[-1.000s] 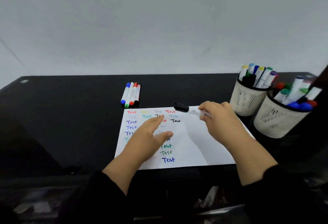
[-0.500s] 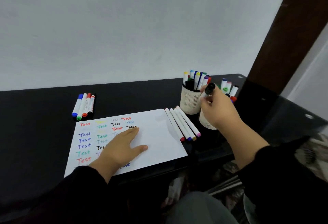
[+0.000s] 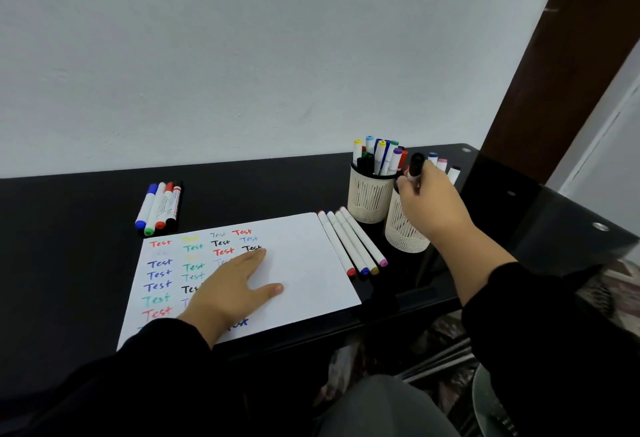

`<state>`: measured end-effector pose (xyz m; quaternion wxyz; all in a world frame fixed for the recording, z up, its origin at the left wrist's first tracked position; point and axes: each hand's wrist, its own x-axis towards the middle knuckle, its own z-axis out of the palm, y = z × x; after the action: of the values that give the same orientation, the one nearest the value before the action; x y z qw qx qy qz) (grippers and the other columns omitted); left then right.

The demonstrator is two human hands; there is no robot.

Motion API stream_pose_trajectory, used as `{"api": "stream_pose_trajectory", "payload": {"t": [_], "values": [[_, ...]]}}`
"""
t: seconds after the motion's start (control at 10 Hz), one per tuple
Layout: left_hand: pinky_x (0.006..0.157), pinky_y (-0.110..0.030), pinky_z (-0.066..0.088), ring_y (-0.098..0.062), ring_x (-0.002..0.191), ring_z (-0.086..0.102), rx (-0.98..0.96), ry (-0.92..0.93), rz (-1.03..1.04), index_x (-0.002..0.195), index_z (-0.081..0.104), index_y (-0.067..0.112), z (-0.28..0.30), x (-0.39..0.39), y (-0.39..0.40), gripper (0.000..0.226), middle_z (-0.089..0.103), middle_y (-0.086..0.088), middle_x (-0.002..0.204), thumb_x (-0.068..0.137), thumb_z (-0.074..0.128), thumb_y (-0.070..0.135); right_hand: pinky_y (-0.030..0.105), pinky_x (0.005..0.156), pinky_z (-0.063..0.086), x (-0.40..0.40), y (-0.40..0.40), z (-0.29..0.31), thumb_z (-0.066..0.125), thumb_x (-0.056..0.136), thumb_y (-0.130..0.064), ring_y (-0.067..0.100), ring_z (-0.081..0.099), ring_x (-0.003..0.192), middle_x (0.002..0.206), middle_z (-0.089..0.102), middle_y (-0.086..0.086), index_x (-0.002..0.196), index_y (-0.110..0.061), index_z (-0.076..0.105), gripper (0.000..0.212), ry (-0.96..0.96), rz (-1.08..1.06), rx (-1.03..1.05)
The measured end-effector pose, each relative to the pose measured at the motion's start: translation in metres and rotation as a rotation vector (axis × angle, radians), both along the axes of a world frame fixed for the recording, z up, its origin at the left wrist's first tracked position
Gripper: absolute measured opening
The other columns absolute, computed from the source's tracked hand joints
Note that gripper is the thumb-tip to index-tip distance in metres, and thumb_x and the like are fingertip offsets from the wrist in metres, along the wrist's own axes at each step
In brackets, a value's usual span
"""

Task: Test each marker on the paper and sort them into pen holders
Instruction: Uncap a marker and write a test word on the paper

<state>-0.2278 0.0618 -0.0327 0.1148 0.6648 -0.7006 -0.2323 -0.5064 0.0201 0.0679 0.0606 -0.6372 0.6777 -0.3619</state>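
Markers are spread across the black glass bench, and only one is in hand. Farthest left of the fingers, four capped whiteboard markers (image 3: 160,206) with blue, green, red and black ends lie side by side, touching, well apart from either hand. Right of them the white sheet of paper (image 3: 304,263) carries rows of the word "Test" in many colours; the left hand (image 3: 235,289) rests flat on it, fingers straight and a little spread, holding nothing, just pinning the sheet. Just beyond the paper's right edge, four slim white markers (image 3: 353,241) with coloured tips lie parallel, slanting away from the person; these look untested. Further right stand two cream slotted pen holders: the rear pen holder (image 3: 369,201), full of upright markers, and the nearer pen holder (image 3: 403,236), partly hidden behind the right hand (image 3: 429,201). That hand's fingers are curled round a black-capped marker (image 3: 415,168), held nearly upright with the cap uppermost, its lower end hidden by the hand.

The coming move turns on this: the marker's long axis is close to vertical and it sits above the nearer holder, just beside the rear one. The right hand is plainly the nearer, so a short drop downward should seat it; I cannot tell whether its tip has entered the rim.
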Motion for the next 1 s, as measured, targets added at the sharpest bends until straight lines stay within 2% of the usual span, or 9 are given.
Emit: {"api": "stream_pose_trajectory", "payload": {"t": [0.1, 0.2, 0.3, 0.4, 0.5, 0.6, 0.7, 0.8, 1.0], "values": [[0.116, -0.029, 0.012, -0.009, 0.142, 0.014, -0.003, -0.002, 0.005, 0.15, 0.014, 0.029, 0.0, 0.0, 0.0, 0.077, 0.013, 0.013, 0.156, 0.087, 0.048, 0.059, 0.028, 0.069, 0.035, 0.003, -0.006, 0.001, 0.043, 0.099, -0.026, 0.02, 0.049, 0.081, 0.108, 0.046, 0.008, 0.096, -0.009, 0.05, 0.018, 0.015, -0.039, -0.008], [0.116, -0.028, 0.012, -0.009, 0.142, 0.014, 0.003, -0.002, 0.009, 0.15, 0.014, 0.029, 0.0, 0.0, 0.0, 0.077, 0.013, 0.013, 0.156, 0.087, 0.049, 0.058, 0.029, 0.073, 0.037, 0.005, -0.008, 0.0, 0.046, 0.098, -0.021, 0.029, 0.055, 0.098, 0.118, 0.053, 0.013, 0.12, -0.004, 0.047, 0.028, 0.03, -0.072, -0.023], [0.116, -0.027, 0.012, -0.009, 0.142, 0.014, 0.011, -0.002, 0.007, 0.15, 0.014, 0.029, 0.0, 0.0, -0.001, 0.077, 0.013, 0.013, 0.156, 0.087, 0.049, 0.057, 0.031, 0.065, 0.038, 0.006, -0.007, -0.002, 0.05, 0.097, -0.014, 0.03, 0.059, 0.087, 0.101, 0.06, 0.014, 0.141, -0.011, 0.027, 0.05, 0.017, -0.083, -0.038], [0.115, -0.027, 0.011, -0.009, 0.142, 0.014, 0.013, -0.003, 0.01, 0.15, 0.014, 0.029, 0.0, 0.0, -0.002, 0.077, 0.013, 0.013, 0.156, 0.087, 0.049, 0.057, 0.03, 0.052, 0.039, 0.007, -0.008, -0.005, 0.053, 0.094, -0.007, 0.017, 0.052, 0.057, 0.068, 0.051, 0.004, 0.149, -0.021, 0.005, 0.075, 0.103, -0.115, -0.023], [0.115, -0.026, 0.01, -0.008, 0.142, 0.014, 0.017, -0.01, 0.013, 0.15, 0.014, 0.029, -0.001, 0.0, -0.002, 0.077, 0.013, 0.013, 0.156, 0.087, 0.049, 0.057, 0.031, 0.052, 0.04, 0.006, -0.014, -0.008, 0.054, 0.093, -0.004, 0.013, 0.046, 0.051, 0.062, 0.044, 0.001, 0.147, -0.025, 0.003, 0.077, 0.195, -0.137, -0.007], [0.115, -0.027, 0.01, -0.008, 0.142, 0.013, 0.018, -0.019, 0.009, 0.15, 0.013, 0.029, -0.003, 0.0, -0.003, 0.077, 0.012, 0.014, 0.156, 0.087, 0.048, 0.059, 0.032, 0.056, 0.037, 0.003, -0.017, -0.004, 0.051, 0.097, -0.013, 0.02, 0.048, 0.061, 0.071, 0.051, 0.005, 0.141, -0.017, 0.023, 0.052, 0.233, -0.117, -0.01], [0.115, -0.026, 0.011, -0.007, 0.142, 0.014, 0.013, -0.016, 0.013, 0.149, 0.013, 0.03, -0.004, 0.001, -0.004, 0.077, 0.013, 0.014, 0.155, 0.087, 0.048, 0.058, 0.031, 0.063, 0.034, 0.003, -0.017, -0.004, 0.048, 0.099, -0.019, 0.026, 0.05, 0.077, 0.095, 0.062, 0.014, 0.135, -0.01, 0.036, 0.039, 0.252, -0.107, -0.022], [0.115, -0.027, 0.011, -0.008, 0.142, 0.014, 0.019, -0.023, 0.013, 0.149, 0.013, 0.03, -0.004, 0.0, -0.004, 0.077, 0.012, 0.014, 0.156, 0.087, 0.047, 0.059, 0.03, 0.07, 0.034, 0.003, -0.019, -0.006, 0.047, 0.099, -0.02, 0.03, 0.056, 0.098, 0.109, 0.062, 0.014, 0.133, -0.009, 0.042, 0.036, 0.273, -0.114, -0.009], [0.116, -0.028, 0.012, -0.008, 0.142, 0.013, 0.034, -0.035, 0.004, 0.149, 0.012, 0.03, -0.003, 0.001, -0.005, 0.077, 0.011, 0.013, 0.156, 0.087, 0.046, 0.06, 0.034, 0.083, 0.04, 0.001, -0.018, -0.005, 0.047, 0.099, -0.019, 0.029, 0.053, 0.107, 0.117, 0.058, 0.013, 0.122, -0.006, 0.053, 0.028, 0.308, -0.116, 0.054]]}}
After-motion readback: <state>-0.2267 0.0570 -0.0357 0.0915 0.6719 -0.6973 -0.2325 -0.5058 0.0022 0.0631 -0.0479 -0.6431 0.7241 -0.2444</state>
